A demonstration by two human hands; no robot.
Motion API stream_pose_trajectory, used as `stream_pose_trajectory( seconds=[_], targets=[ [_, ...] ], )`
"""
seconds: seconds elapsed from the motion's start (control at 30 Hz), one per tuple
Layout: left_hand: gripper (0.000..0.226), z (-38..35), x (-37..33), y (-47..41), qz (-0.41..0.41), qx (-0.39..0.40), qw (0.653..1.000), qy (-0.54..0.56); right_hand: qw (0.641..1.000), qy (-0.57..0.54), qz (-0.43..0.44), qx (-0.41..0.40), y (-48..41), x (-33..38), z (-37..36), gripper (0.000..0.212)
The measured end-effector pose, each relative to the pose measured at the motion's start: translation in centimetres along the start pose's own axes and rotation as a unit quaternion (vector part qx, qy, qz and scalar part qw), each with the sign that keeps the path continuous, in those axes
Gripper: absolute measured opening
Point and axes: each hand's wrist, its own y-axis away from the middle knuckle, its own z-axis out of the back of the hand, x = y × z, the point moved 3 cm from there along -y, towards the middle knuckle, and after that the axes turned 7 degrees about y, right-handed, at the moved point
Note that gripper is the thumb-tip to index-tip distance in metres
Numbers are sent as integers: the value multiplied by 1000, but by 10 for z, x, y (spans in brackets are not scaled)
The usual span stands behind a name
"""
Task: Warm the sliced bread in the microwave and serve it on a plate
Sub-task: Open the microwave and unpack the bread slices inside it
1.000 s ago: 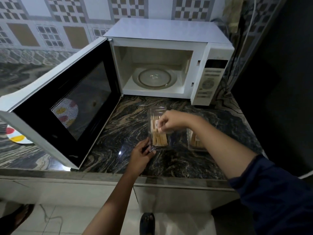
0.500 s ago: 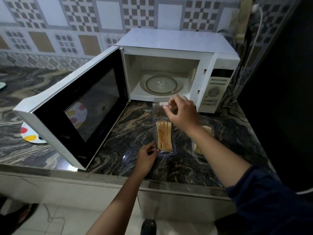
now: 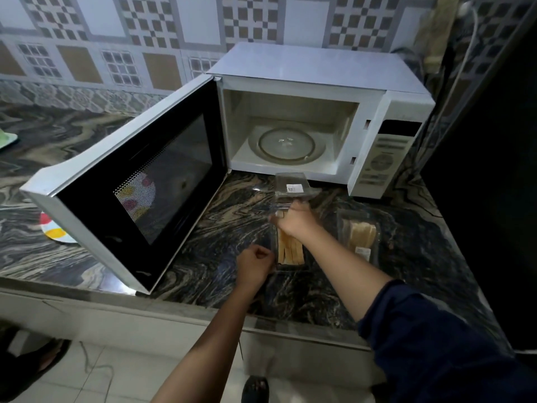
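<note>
A clear plastic container (image 3: 290, 267) of sliced bread (image 3: 290, 253) lies on the counter in front of the microwave (image 3: 319, 71). Its lid (image 3: 292, 187) is folded back flat toward the oven. My right hand (image 3: 296, 221) reaches into the container, fingers curled over the far ends of the slices. My left hand (image 3: 255, 266) pinches the container's near left corner. The microwave door (image 3: 145, 181) stands wide open to the left, showing the bare glass turntable (image 3: 286, 144). A colourful plate (image 3: 53, 231) sits on the counter behind the door.
A second closed container of bread (image 3: 360, 234) lies just right of my right forearm. The control panel (image 3: 380, 161) is on the oven's right side. A dark wall (image 3: 479, 170) bounds the counter on the right. A green item (image 3: 5, 139) shows at the far left edge.
My right hand swung the lid up and back until it lay open toward the microwave, then dropped onto the bread. My left hand kept holding the container's corner.
</note>
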Motion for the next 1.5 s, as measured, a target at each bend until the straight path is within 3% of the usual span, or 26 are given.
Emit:
stream_pose_trajectory(
  seconds=[0.1, 0.37, 0.5, 0.63, 0.8, 1.27, 1.5],
  targets=[
    [22, 1, -2, 0, -7, 4, 1000, -10, 998, 3, -32, 48, -7, 3, -15, 48],
    [20, -2, -10, 7, 24, 27, 999, 10, 999, -17, -23, 46, -11, -1, -12, 23],
    [16, -7, -15, 9, 14, 5, 1000, 12, 997, -47, -21, 53, -3, -12, 7, 40],
    [18, -12, -19, 11, -3, 0, 1000, 5, 995, -93, 3, 25, 7, -20, 20, 37],
    [17, -15, -29, 13, -55, -24, 995, -80, 996, -74, 51, 15, 21, -34, 39, 62],
    [16, -16, -31, 13, -96, -31, 988, -116, 997, -52, -2, -50, 50, -93, 107, 43],
    [24, -11, -33, -16, -114, -68, 966, -221, 994, -26, -42, -96, 30, -79, 147, 37]
  ],
)
